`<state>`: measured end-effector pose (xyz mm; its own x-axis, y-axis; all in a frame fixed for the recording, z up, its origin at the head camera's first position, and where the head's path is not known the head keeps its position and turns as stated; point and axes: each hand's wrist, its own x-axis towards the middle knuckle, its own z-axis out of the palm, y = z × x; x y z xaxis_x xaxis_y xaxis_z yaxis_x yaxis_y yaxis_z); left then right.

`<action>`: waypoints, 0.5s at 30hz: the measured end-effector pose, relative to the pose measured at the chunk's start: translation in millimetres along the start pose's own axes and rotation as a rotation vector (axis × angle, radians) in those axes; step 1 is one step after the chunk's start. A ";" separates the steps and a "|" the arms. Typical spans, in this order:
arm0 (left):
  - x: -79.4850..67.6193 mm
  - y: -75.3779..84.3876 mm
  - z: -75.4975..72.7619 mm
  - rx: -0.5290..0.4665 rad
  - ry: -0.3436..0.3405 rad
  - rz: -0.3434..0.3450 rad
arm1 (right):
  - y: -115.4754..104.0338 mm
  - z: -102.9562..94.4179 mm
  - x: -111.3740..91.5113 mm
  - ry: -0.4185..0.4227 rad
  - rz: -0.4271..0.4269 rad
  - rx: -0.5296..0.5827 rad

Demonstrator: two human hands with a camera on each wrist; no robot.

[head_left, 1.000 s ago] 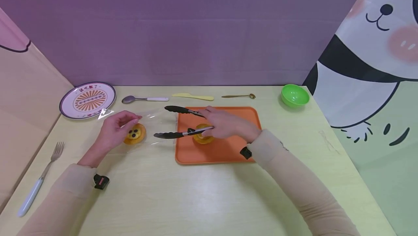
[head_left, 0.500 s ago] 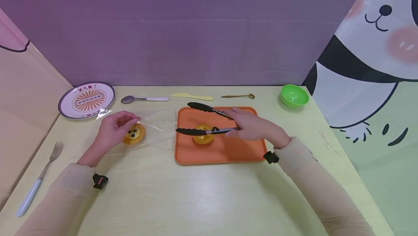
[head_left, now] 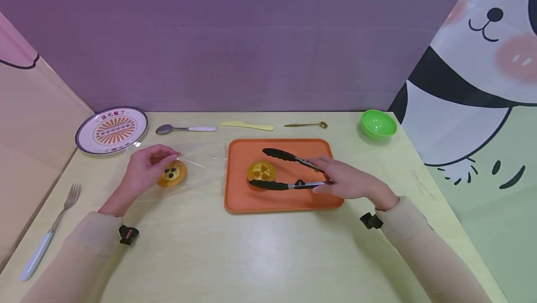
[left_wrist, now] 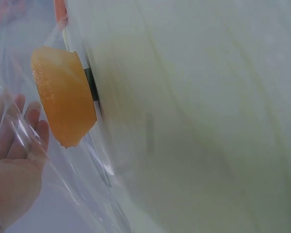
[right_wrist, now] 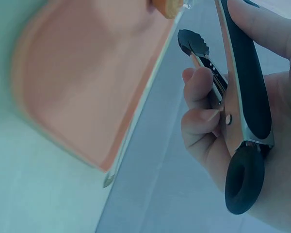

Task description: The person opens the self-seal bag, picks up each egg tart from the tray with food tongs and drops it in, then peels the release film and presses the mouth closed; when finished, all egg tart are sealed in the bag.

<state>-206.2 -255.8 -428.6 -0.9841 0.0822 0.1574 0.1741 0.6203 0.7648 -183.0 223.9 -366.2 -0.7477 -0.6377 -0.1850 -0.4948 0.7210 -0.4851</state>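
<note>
My left hand [head_left: 144, 168] pinches the edge of a clear plastic bag [head_left: 205, 161] lying on the table. Inside it sits a round tart [head_left: 172, 176] with dark dots on top, its side [left_wrist: 65, 99] seen through the film in the left wrist view. My right hand [head_left: 348, 179] grips black-and-silver tongs [head_left: 274, 185], whose arms are spread and point left over the orange tray [head_left: 243, 203]. A second tart [head_left: 261, 170], yellow with a wedge pattern, rests on that tray; the lower tong tip overlaps its near edge. Nothing is between the tong tips.
Along the back lie a spoon [head_left: 201, 129], a yellow knife [head_left: 247, 126] and a small gold spoon [head_left: 302, 125]. A patterned plate [head_left: 86, 128] stands back left, a green bowl [head_left: 378, 124] back right, a fork [head_left: 42, 249] at the left edge.
My right hand has drawn the tongs right and slightly nearer, from over the bag's end to over the tray. The left hand, bag and both tarts keep their places.
</note>
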 end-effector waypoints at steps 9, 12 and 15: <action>0.5 -1.1 0.6 -0.015 0.015 0.000 | 14.4 11.7 -3.9 -0.010 0.016 0.009; -0.3 -2.1 1.1 -0.013 0.016 -0.005 | 15.3 14.6 -3.0 -0.009 0.013 0.006; -0.5 -3.2 1.9 -0.012 0.020 -0.004 | 14.5 17.1 -2.3 -0.007 0.013 0.004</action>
<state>-206.2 -256.3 -432.3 -0.9840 0.0640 0.1661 0.1703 0.6110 0.7731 -180.9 231.2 -387.4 -0.7512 -0.6299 -0.1972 -0.4831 0.7283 -0.4860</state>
